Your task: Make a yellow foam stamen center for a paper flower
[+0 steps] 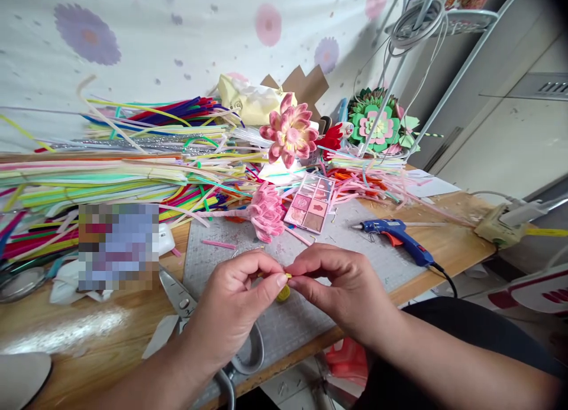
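Note:
Near the front edge of the grey cutting mat [208, 235], my left hand [248, 294] and my right hand [339, 286] meet fingertip to fingertip. Both pinch a small yellow piece [283, 291], mostly hidden by the fingers, with a rounded yellow part showing just below them. Under my left wrist lie large scissors [180, 294], blades pointing up and left, one handle loop near the mat's edge. Beyond my hands a pink fuzzy flower [266, 212] lies on its side, next to a makeup palette [310, 203].
A blue glue gun [397, 235] lies on the right, its cord running over the table edge. Bundles of colourful pipe cleaners [110, 185] cover the left and back. A pink-yellow flower [290, 131] stands behind the palette. A power strip [501, 223] sits far right.

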`<action>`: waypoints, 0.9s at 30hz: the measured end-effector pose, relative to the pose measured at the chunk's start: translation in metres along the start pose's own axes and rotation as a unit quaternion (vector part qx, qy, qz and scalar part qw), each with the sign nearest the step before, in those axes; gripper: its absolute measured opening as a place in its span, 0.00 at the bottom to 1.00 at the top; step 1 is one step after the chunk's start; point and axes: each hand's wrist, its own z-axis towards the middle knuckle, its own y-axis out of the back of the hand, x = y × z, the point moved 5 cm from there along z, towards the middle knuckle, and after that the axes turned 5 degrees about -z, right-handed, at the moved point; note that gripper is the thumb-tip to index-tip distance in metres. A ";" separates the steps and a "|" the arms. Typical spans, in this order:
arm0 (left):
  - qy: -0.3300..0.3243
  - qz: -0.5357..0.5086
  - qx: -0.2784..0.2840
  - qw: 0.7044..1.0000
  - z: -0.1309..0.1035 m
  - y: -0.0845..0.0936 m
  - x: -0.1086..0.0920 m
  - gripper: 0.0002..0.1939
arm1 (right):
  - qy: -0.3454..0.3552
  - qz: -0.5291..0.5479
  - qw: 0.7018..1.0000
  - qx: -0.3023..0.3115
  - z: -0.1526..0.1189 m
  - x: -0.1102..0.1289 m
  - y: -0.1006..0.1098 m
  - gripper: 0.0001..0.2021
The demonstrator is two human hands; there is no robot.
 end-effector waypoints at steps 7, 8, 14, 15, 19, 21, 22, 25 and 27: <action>-0.010 0.055 0.010 0.998 0.002 0.000 -0.007 0.08 | 0.006 -0.018 1.000 -0.002 0.003 0.001 -0.001 0.02; -0.010 0.058 0.012 0.998 0.002 -0.001 -0.007 0.08 | 0.003 -0.019 1.000 -0.002 0.003 0.001 -0.001 0.02; 0.000 0.063 0.018 0.998 0.002 -0.003 -0.008 0.05 | 0.043 -0.057 0.997 -0.004 0.004 0.007 0.001 0.03; 0.000 0.062 0.022 0.998 0.002 -0.003 -0.008 0.06 | 0.063 -0.068 0.996 -0.005 0.004 0.009 0.001 0.03; 0.024 0.029 0.046 0.998 0.001 -0.005 -0.005 0.08 | 0.127 -0.116 0.985 -0.001 0.003 0.013 0.000 0.04; 0.051 -0.016 0.062 0.997 0.001 -0.007 -0.002 0.10 | 0.139 -0.144 0.980 0.009 0.002 0.014 0.000 0.05; 0.063 -0.041 0.069 0.995 0.001 -0.008 0.000 0.11 | 0.139 -0.157 0.978 0.015 0.003 0.014 0.000 0.05; 0.086 -0.109 0.080 0.987 0.001 -0.011 0.004 0.12 | 0.118 -0.189 0.974 0.045 0.004 0.014 -0.001 0.08; 0.098 -0.140 0.080 0.982 0.001 -0.012 0.005 0.11 | 0.098 -0.198 0.973 0.074 0.005 0.013 -0.002 0.09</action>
